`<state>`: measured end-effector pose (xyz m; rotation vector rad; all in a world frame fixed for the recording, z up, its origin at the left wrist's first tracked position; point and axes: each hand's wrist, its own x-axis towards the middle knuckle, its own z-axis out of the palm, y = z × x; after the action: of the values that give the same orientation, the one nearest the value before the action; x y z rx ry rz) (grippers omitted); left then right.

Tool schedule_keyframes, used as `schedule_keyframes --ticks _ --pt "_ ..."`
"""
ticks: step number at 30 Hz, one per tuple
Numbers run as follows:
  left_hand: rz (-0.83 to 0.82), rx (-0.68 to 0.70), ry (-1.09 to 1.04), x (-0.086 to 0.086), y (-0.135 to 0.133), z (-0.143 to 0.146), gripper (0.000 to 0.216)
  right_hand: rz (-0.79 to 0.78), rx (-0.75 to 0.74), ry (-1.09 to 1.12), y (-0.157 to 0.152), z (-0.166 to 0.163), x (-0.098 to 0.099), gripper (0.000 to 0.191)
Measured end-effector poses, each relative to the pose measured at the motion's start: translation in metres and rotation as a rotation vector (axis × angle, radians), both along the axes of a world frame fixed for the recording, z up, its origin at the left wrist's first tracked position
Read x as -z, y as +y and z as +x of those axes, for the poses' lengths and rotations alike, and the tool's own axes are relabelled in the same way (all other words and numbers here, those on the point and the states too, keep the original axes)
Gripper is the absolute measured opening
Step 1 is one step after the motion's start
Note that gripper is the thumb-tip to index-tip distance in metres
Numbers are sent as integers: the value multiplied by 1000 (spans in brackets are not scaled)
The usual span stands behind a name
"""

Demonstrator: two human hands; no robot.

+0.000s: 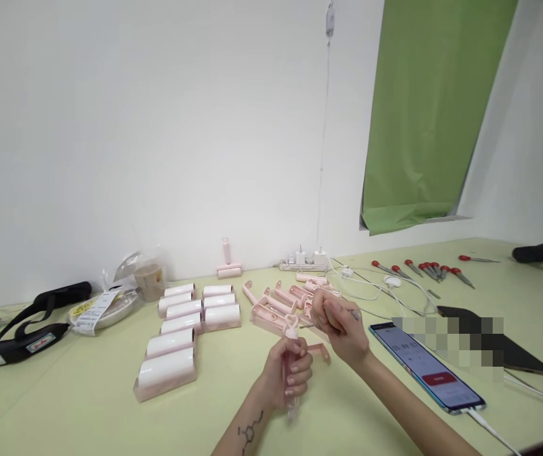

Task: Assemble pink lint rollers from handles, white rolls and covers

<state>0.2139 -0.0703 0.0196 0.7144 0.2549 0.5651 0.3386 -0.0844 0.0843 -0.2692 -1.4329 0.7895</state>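
My left hand [289,373] is wrapped round a pink lint roller handle [291,329], held upright over the table with its looped end on top. A clear end shows below my fingers. My right hand [342,323] is closed on a small tool [355,314]; its grey end sticks out at the right and a thin metal shaft points left, close to the handle's top. My fingers hide most of this tool, so its kind is not plain. Behind both hands lies a pile of pink lint roller parts [271,313].
White adhesive rolls [171,345] stand in rows at the left. A pink lint roller [226,259] leans against the wall. Several red-and-grey tools [435,271] lie back right. A phone [428,367] with a cable is beside my right arm. Chargers, a black strap [38,316] and packaged food [105,307] lie around.
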Motion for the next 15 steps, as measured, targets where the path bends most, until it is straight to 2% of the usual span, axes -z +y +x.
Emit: schedule_keyframes --ticks 4,9,11,13,15 --pt "-8 93 -30 -1 -2 3 6 15 -1 12 -4 -4 2 40" --pt "-25 112 -22 0 -3 4 8 44 59 3 -9 -1 0 41" --pt "3 157 5 -1 -5 5 8 59 141 -116 -6 -2 2 41" --pt "50 221 44 -3 -8 5 8 97 266 -325 0 0 6 37" --pt "77 211 74 -5 -8 6 11 111 397 -546 9 4 12 32"
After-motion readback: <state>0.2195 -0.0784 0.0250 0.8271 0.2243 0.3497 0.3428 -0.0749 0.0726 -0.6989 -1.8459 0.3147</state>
